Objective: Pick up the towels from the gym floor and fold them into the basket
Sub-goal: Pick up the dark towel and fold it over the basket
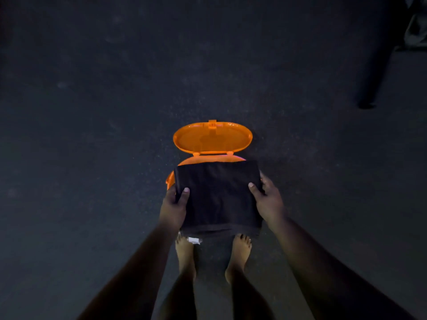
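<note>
A folded dark towel (218, 195) is held flat in the air over the orange basket (169, 179), covering most of its opening. My left hand (173, 207) grips the towel's left edge, thumb on top. My right hand (268, 202) grips the right edge the same way. The basket's orange lid (212, 139) stands open on its hinge at the far side. A small white tag (194, 240) hangs under the towel's near edge. The basket's inside is hidden.
Dark speckled gym floor (92, 112) lies all around. My bare feet (239, 257) stand just behind the basket. A dark leg of some equipment (374, 84) slants down at the upper right, with a dim object (416, 28) beside it.
</note>
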`<action>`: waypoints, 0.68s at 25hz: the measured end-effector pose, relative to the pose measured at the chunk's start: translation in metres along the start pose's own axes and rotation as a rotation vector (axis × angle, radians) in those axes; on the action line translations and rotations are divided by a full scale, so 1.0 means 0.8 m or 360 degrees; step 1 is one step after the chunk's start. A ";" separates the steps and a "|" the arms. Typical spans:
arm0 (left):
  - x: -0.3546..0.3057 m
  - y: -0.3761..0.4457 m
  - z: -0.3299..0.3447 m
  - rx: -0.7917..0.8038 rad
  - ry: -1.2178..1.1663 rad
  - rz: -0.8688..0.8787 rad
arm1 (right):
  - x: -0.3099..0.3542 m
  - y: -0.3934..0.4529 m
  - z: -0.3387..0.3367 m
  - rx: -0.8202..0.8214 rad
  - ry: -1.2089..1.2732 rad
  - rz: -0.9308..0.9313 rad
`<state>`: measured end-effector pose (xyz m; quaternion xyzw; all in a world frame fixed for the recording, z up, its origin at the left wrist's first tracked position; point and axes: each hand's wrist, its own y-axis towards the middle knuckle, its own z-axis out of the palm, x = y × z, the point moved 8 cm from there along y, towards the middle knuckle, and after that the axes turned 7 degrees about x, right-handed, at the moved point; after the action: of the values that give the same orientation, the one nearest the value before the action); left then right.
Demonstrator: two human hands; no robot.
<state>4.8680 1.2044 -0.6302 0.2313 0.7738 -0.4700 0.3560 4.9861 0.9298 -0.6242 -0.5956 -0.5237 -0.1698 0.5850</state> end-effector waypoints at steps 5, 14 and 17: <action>0.139 0.148 0.063 0.0016 0.0128 -0.0035 | -0.169 0.136 0.063 0.0014 -0.0035 0.0122; 0.326 0.299 0.127 0.0162 0.0282 -0.0036 | -0.335 0.245 0.108 -0.0063 -0.0342 0.0229; 0.305 0.279 0.137 0.0064 0.0839 0.0081 | -0.311 0.233 0.124 -0.0168 -0.1105 0.0042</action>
<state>4.9030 1.2128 -0.9766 0.3722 0.8244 -0.3996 0.1491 5.0007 0.9546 -0.9492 -0.6540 -0.6740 0.0237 0.3426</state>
